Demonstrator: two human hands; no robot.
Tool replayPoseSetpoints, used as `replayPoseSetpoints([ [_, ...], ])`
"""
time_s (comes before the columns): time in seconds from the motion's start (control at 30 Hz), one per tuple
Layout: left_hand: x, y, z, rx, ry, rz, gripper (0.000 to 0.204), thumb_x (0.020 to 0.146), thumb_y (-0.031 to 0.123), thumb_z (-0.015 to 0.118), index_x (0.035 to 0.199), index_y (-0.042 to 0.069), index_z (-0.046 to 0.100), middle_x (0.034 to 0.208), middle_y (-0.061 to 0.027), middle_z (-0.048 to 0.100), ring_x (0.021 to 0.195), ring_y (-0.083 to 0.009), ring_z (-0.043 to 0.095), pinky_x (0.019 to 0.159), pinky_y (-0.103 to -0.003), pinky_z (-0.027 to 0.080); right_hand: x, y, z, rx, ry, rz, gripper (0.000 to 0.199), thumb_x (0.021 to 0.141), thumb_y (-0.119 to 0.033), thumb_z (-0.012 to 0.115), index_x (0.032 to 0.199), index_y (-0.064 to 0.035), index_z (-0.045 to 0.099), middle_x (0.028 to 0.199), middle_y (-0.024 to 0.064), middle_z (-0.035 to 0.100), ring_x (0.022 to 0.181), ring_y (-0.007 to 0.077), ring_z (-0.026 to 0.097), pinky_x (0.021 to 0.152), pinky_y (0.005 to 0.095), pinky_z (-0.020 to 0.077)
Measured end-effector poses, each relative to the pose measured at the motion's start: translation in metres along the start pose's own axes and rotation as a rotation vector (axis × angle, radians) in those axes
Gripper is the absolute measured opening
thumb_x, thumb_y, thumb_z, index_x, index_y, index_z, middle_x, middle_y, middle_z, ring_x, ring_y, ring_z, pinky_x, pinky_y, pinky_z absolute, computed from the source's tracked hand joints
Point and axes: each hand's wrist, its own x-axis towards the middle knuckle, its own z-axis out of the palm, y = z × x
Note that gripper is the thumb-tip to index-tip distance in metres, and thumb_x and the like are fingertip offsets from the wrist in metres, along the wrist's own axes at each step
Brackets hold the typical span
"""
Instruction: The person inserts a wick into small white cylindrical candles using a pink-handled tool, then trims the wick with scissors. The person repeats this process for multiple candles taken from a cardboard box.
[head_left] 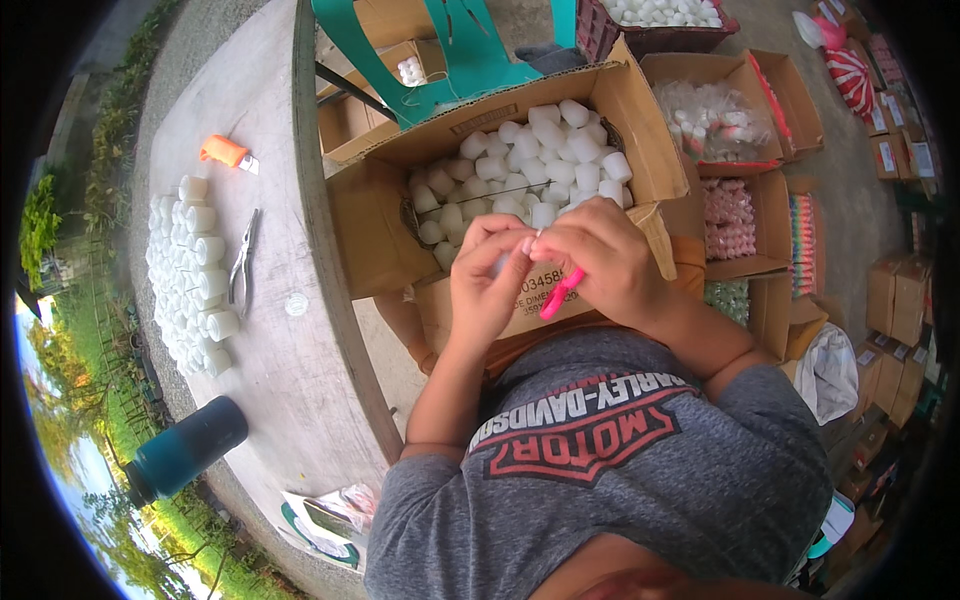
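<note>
My left hand and my right hand meet fingertip to fingertip in front of my chest, above the near side of a cardboard box. The left pinches a small whitish piece, mostly hidden by the fingers. Both thumbs and forefingers press together around its top. A bright pink looped tool hangs out below my right palm, held by the curled fingers; its working end is covered. Behind the hands, the box is heaped with short white plastic cylinders, and a thin dark rod lies across them.
On the grey table to the left lie white cylinders in rows, pliers, an orange-handled item and a dark blue bottle. A teal chair stands beyond the box. Cartons of packed goods line the right.
</note>
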Motion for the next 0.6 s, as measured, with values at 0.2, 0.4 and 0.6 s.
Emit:
replayPoseSetpoints([
  [0.2,-0.001,0.002,-0.002,-0.022,0.027,0.036,0.005,0.086,0.008,0.064,0.086,0.003,0.065,0.094,-0.0050,0.055,0.082,-0.0113,0.050,0.069,-0.023,0.042,0.000,0.003,0.003,0.390,-0.069,0.339,0.013,0.077,0.000,0.068,0.089,-0.0014,0.063,0.080,0.0096,0.060,0.072,0.0213,0.060,0.060,0.0289,0.0476],
  [0.4,-0.001,-0.003,-0.005,-0.131,-0.032,-0.025,0.005,0.084,0.007,0.065,0.084,0.003,0.063,0.097,-0.0048,0.054,0.085,-0.0122,0.050,0.073,-0.024,0.041,-0.009,-0.001,0.000,0.635,-0.193,0.695,0.015,0.078,-0.001,0.068,0.093,-0.0009,0.064,0.087,0.0094,0.062,0.075,0.0214,0.061,0.062,0.0282,0.0477],
  [0.6,-0.001,0.009,-0.007,-0.625,-0.070,-0.493,0.008,0.085,0.012,0.063,0.082,0.005,0.062,0.090,-0.0030,0.057,0.080,-0.0096,0.052,0.069,-0.024,0.042,-0.014,0.000,0.005,-0.108,0.066,-0.149,0.013,0.074,-0.004,0.066,0.086,-0.0023,0.063,0.102,0.0055,0.062,0.079,0.0191,0.059,0.068,0.0310,0.0479],
])
